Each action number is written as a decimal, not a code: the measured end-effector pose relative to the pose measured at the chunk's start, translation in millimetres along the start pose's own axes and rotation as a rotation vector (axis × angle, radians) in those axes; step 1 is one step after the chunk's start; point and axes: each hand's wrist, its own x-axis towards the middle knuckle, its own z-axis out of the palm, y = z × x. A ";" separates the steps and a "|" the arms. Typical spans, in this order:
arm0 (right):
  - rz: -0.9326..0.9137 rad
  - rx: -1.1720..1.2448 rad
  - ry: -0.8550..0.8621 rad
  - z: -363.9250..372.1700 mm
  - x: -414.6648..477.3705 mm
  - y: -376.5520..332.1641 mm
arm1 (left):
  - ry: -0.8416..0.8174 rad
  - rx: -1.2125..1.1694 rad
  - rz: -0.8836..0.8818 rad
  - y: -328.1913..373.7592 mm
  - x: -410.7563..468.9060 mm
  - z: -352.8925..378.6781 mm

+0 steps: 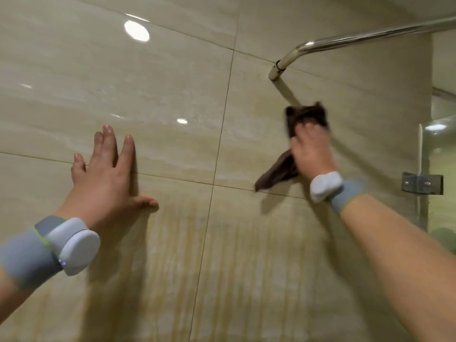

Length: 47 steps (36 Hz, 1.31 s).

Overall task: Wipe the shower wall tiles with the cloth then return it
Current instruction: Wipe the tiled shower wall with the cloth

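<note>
Large glossy beige wall tiles (172, 95) fill the view, crossed by thin grout lines. My right hand (312, 149) presses a dark brown cloth (306, 116) flat against the tile at the right, just below the end of a metal rail; a loose corner of the cloth hangs down to the left of my wrist. My left hand (108, 169) rests flat on the wall at the left, fingers spread, holding nothing. Both wrists carry grey bands with white devices. The right hand looks blurred.
A curved chrome rail (345, 43) comes out of the wall at the upper right. A glass panel (436, 169) with a metal bracket (422, 183) stands at the right edge. The lower tiles show yellowish vertical streaks (246, 255).
</note>
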 end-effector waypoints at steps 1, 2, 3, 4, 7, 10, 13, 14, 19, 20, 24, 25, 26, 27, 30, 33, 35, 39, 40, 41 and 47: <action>0.097 -0.010 0.004 -3.1 11.2 13.8 | -0.001 0.002 -0.004 -2.8 2.2 3.3; 0.182 -0.007 0.019 -5.4 25.1 24.2 | -0.002 0.007 -0.008 -5.5 4.5 5.7; 0.273 0.018 0.028 -12.6 33.1 33.6 | -0.006 0.012 -0.004 -2.9 4.6 6.2; 0.326 0.048 0.035 -14.9 47.2 33.3 | -0.003 0.004 -0.007 -5.1 7.1 8.7; 0.394 0.088 0.054 -12.9 76.0 17.1 | -0.007 0.001 -0.003 -7.9 6.1 13.3; 0.352 0.085 0.132 -4.0 75.8 -18.7 | -0.007 -0.019 0.018 -11.5 2.1 13.7; 0.167 0.046 0.215 0.2 56.2 -62.4 | 0.017 -0.054 0.050 -8.2 2.9 10.1; 0.086 0.050 0.208 3.9 44.9 -81.7 | 0.013 -0.057 0.055 -8.3 1.7 9.6; -0.244 0.174 0.157 16.6 -14.9 -179.4 | -0.013 -0.063 0.064 -6.4 0.2 2.4; -0.306 0.185 0.141 17.2 -26.4 -193.0 | -0.032 -0.068 0.070 -7.8 -0.6 -0.6; -0.521 0.145 0.019 18.4 -56.4 -210.6 | -0.111 -0.120 0.143 -28.2 3.4 -17.2; -0.563 0.131 -0.008 17.3 -59.7 -208.0 | -0.127 -0.135 0.180 -39.8 3.2 -22.9; -0.598 0.096 -0.034 17.3 -60.0 -199.3 | -0.134 -0.153 0.222 -48.3 3.8 -24.8; -0.616 0.070 -0.062 15.0 -61.2 -193.7 | -0.130 -0.148 0.264 -60.7 0.1 -29.3; -0.517 0.028 -0.061 10.4 -55.9 -163.8 | -0.069 0.015 0.294 -96.9 -15.4 -26.9; -0.205 0.030 -0.030 10.5 -46.5 -131.9 | -0.006 0.217 0.247 -136.8 -33.8 -19.1; -0.031 0.049 0.002 22.5 -42.1 -135.0 | -0.034 0.346 0.204 -167.4 -47.4 -15.7; 0.168 0.077 0.100 33.5 -39.0 -170.9 | -0.151 0.281 0.136 -179.9 -47.1 -3.5; 0.161 0.096 0.133 30.8 -37.6 -183.8 | -0.151 0.245 0.141 -178.5 -44.7 -4.2; 0.132 0.114 0.153 36.5 -39.4 -202.1 | -0.142 0.212 0.159 -181.8 -43.7 -2.3; -0.052 0.179 0.259 40.8 -60.1 -314.4 | -0.138 0.065 0.202 -191.5 -40.4 -3.1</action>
